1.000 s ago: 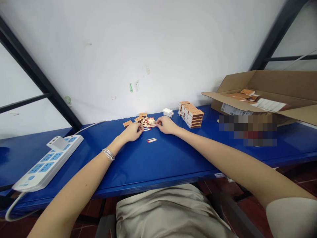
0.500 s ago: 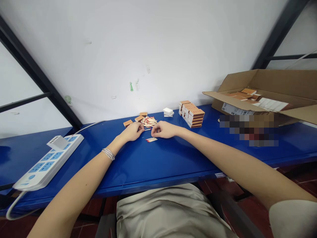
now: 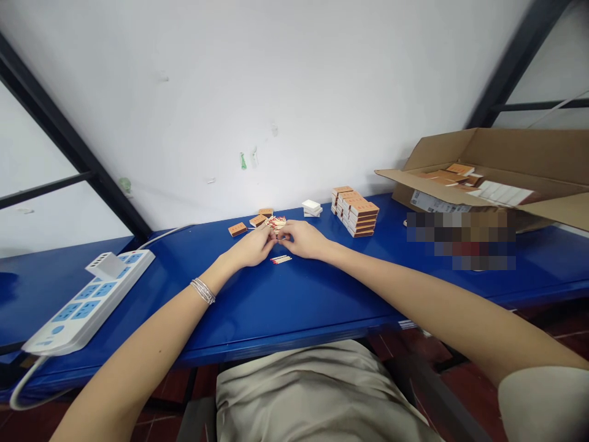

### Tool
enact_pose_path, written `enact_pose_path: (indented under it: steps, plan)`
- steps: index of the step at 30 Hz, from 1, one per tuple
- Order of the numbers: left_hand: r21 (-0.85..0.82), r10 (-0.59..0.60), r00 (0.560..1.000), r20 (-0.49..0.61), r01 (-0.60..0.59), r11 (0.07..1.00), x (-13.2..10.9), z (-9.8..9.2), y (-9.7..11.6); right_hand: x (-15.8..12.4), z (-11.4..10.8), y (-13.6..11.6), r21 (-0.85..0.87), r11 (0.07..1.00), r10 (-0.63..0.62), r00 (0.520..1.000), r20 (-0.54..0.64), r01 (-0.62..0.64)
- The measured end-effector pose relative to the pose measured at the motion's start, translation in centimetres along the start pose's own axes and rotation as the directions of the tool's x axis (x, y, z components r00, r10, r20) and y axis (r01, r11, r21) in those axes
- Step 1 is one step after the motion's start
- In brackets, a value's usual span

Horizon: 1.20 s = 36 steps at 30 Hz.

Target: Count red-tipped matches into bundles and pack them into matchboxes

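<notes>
Both my hands meet over a pile of red-tipped matches (image 3: 276,222) on the blue table (image 3: 285,294). My left hand (image 3: 252,245) has its fingers curled and pinched at the pile's near edge. My right hand (image 3: 301,238) is closed too, its fingertips touching the left hand's. What the fingers hold is too small to make out. A few loose matches (image 3: 281,259) lie just in front of the hands. Small orange matchboxes (image 3: 238,229) lie left of the pile.
A stack of orange matchboxes (image 3: 356,212) and white inner trays (image 3: 312,207) stand to the right of the pile. An open cardboard box (image 3: 497,175) with more boxes sits at far right. A white and blue power strip (image 3: 87,301) lies at the left.
My right hand drew back from the pile toward the loose matches, then both hands came together at the pile's near edge, fingertips touching.
</notes>
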<state>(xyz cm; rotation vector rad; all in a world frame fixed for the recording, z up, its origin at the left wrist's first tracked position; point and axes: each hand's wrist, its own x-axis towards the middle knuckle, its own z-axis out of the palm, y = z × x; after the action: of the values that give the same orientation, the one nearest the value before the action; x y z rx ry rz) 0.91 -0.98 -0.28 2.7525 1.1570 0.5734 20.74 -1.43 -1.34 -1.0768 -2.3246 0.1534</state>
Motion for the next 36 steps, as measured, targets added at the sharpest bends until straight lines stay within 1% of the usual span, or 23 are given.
enact_pose_path:
  steps: [2, 5, 7, 10, 11, 13, 16, 18, 19, 21, 23, 25, 27, 30, 31, 33, 35, 36]
  plan:
    - [-0.001, -0.004, 1.000, -0.020, 0.004, 1.000, 0.0, -0.1, 0.2, 0.0, -0.1, 0.0, -0.010, 1.000, 0.003, 1.000, -0.007, -0.003]
    - [0.015, -0.077, 0.996, -0.044, 0.078, 0.997, -0.1, -0.3, 0.2, 0.1, -0.2, 0.1, 0.060, 0.998, 0.028, 0.999, -0.039, -0.025]
    - [0.042, -0.116, 0.993, -0.038, 0.117, 0.992, -0.2, -0.4, -0.1, 0.1, -0.1, 0.1, 0.182, 0.981, 0.081, 0.996, -0.046, -0.071]
    - [0.074, -0.125, 0.992, 0.010, 0.124, 0.990, -0.2, -0.2, -0.8, 0.1, 0.2, -0.1, 0.390, 0.912, 0.123, 0.992, 0.031, -0.126]
    - [0.077, -0.124, 0.992, 0.023, 0.122, 0.990, -0.2, -0.1, -1.0, 0.1, 0.3, -0.2, 0.436, 0.890, 0.112, 0.991, 0.066, -0.130]
    - [0.078, -0.126, 0.991, 0.034, 0.123, 0.989, -0.1, 0.2, -1.3, 0.1, 0.4, -0.3, 0.466, 0.877, 0.064, 0.988, 0.140, -0.122]
    - [0.086, -0.137, 0.990, 0.027, 0.134, 0.987, 0.0, 0.5, -1.3, 0.0, 0.3, -0.3, 0.429, 0.899, -0.025, 0.969, 0.245, -0.085]
    - [0.081, -0.144, 0.989, 0.014, 0.143, 0.986, 0.0, 0.5, -1.2, 0.1, 0.2, 0.0, 0.418, 0.907, -0.062, 0.962, 0.264, -0.056]
    - [0.060, -0.154, 0.988, 0.004, 0.153, 0.986, 0.0, 0.4, -1.0, 0.1, 0.2, 0.2, 0.412, 0.910, -0.061, 0.967, 0.249, -0.049]
    - [-0.005, -0.198, 0.980, -0.028, 0.198, 0.980, 0.0, 0.3, -0.7, 0.2, 0.3, 0.5, 0.377, 0.924, -0.012, 0.982, 0.188, -0.061]
    - [-0.073, -0.269, 0.960, -0.080, 0.264, 0.962, 0.1, 0.2, -0.4, 0.2, 0.6, 0.7, 0.329, 0.939, 0.066, 0.992, 0.106, -0.098]
    - [-0.133, -0.335, 0.933, -0.128, 0.319, 0.938, 0.2, 0.3, 0.0, 0.3, 0.8, 0.8, 0.316, 0.938, 0.141, 0.990, 0.031, -0.144]
    - [-0.225, -0.367, 0.922, -0.124, 0.335, 0.915, 0.3, 0.4, 0.4, 0.4, 1.1, 0.6, 0.361, 0.916, 0.196, 0.980, -0.017, -0.177]
    - [-0.373, -0.373, 0.925, -0.078, 0.319, 0.871, 0.4, 0.7, 0.9, 0.5, 1.1, 0.3, 0.472, 0.858, 0.256, 0.965, -0.050, -0.203]
    - [-0.386, -0.376, 0.923, -0.082, 0.319, 0.866, 0.4, 0.7, 1.0, 0.6, 1.1, 0.2, 0.493, 0.845, 0.271, 0.961, -0.058, -0.208]
    - [-0.337, -0.387, 0.915, -0.115, 0.331, 0.881, 0.4, 0.6, 1.1, 0.6, 0.9, 0.2, 0.498, 0.840, 0.293, 0.953, -0.080, -0.217]
    - [-0.225, -0.371, 0.915, -0.158, 0.332, 0.916, 0.3, 0.5, 0.8, 0.6, 0.7, 0.4, 0.470, 0.859, 0.288, 0.951, -0.111, -0.205]
    - [-0.161, -0.347, 0.921, -0.177, 0.320, 0.933, 0.2, 0.4, 0.4, 0.6, 0.6, 0.5, 0.452, 0.873, 0.265, 0.956, -0.124, -0.183]
